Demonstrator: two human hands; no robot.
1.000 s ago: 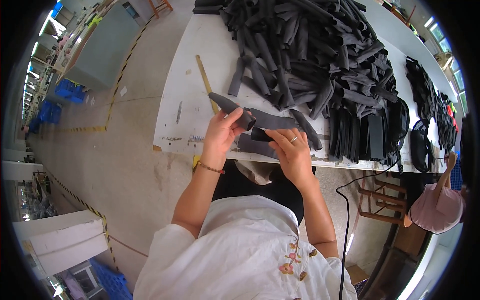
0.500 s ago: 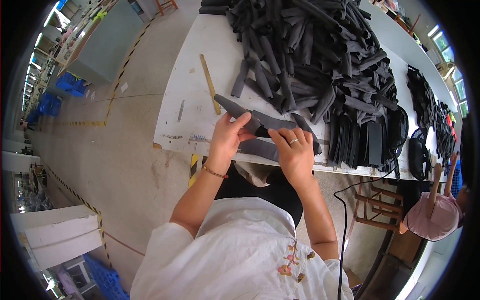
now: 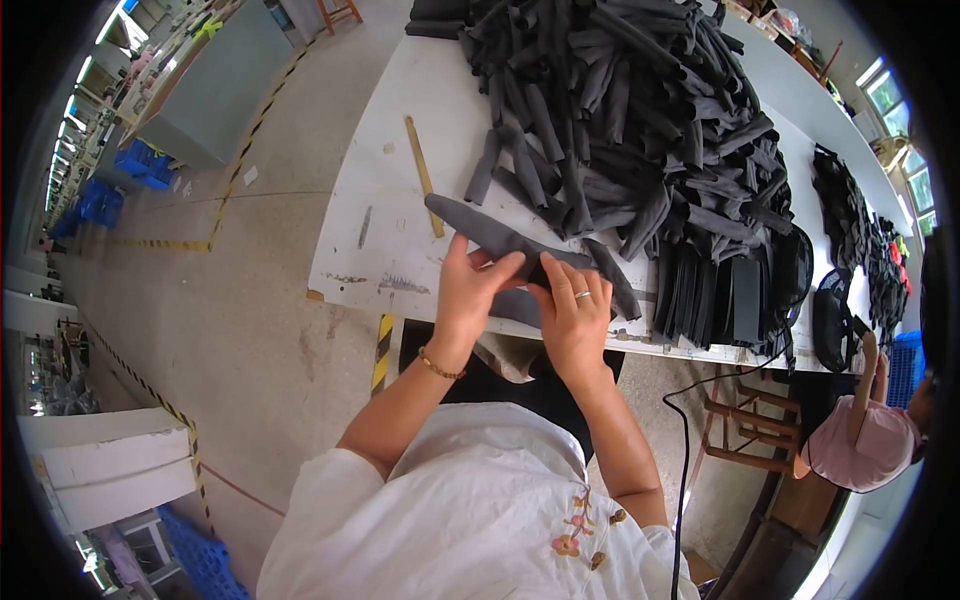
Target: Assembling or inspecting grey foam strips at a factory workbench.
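Left hand [image 3: 468, 292] is pinching a dark grey, tapered, fabric-like piece [image 3: 478, 225] between thumb and fingers; right hand [image 3: 576, 318] is gripping it just to the right, fingertips closed. Piece is lying slantwise over the near part of the white tabletop [image 3: 368, 255], near a large dark grey pile of similar pieces [image 3: 620, 125]. Step in hand, judged: fingers are working the middle section; next move probably calls for steady grips on both sides.

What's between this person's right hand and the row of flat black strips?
In the head view, one loose dark grey fabric tube lies beside the right hand, then a narrow stretch of white tabletop before the black strips.
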